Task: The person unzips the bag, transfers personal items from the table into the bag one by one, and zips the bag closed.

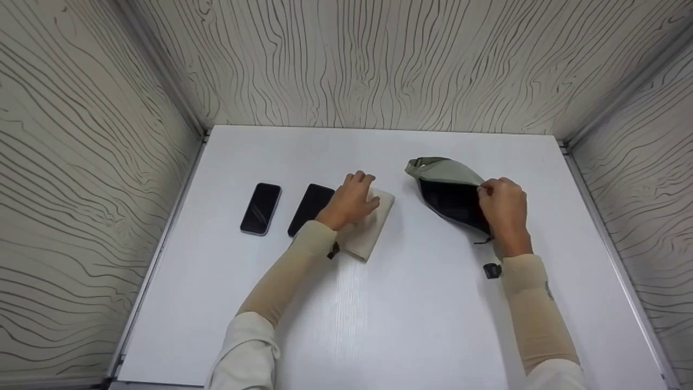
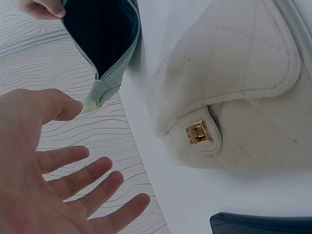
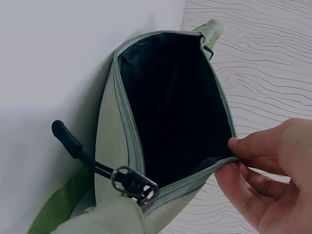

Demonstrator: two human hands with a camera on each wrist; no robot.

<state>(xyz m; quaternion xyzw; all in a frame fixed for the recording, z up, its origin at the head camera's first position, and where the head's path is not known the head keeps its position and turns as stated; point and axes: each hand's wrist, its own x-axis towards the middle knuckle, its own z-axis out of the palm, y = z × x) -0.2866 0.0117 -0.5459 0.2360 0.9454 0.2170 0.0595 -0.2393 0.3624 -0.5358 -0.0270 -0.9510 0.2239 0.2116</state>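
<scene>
The right hand (image 1: 504, 210) pinches the rim of the unzipped pouch (image 1: 450, 197), while the left hand (image 1: 353, 201), fingers spread and holding nothing, hovers by the wallet (image 1: 372, 232) left of the pouch, a black slab (image 1: 311, 208) and a phone (image 1: 261, 209) lying farther left of it.

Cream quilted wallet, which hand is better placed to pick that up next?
Probably the left hand: it's over the cream quilted wallet, fingers spread and holding nothing, while the right hand pinches the open rim of the green pouch.
</scene>
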